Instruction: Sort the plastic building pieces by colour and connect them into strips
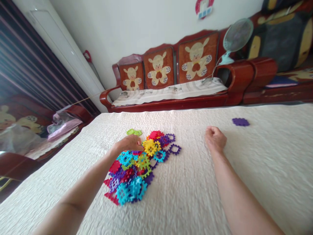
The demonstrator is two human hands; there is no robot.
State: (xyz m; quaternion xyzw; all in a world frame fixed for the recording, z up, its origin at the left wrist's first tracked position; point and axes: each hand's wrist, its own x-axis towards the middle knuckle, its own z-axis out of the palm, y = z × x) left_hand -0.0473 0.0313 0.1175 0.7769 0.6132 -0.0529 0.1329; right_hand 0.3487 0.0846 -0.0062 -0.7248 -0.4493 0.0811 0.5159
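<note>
A pile of bright plastic interlocking tiles (137,166) in red, blue, yellow, green and purple lies on a cream quilted cloth (186,195). My left hand (129,143) rests on the far left of the pile, fingers curled together toward a yellow tile (150,147); what it grips is hidden. My right hand (215,138) lies on the cloth to the right of the pile, curled into a loose fist with nothing showing in it. A single purple tile (241,122) sits alone further right. A green tile (134,132) lies just behind the pile.
A red wooden bench (171,98) with bear-print cushions stands behind the cloth. A small pale green fan (236,39) sits on its armrest. Dark furniture with a plastic bag (61,122) is at the left.
</note>
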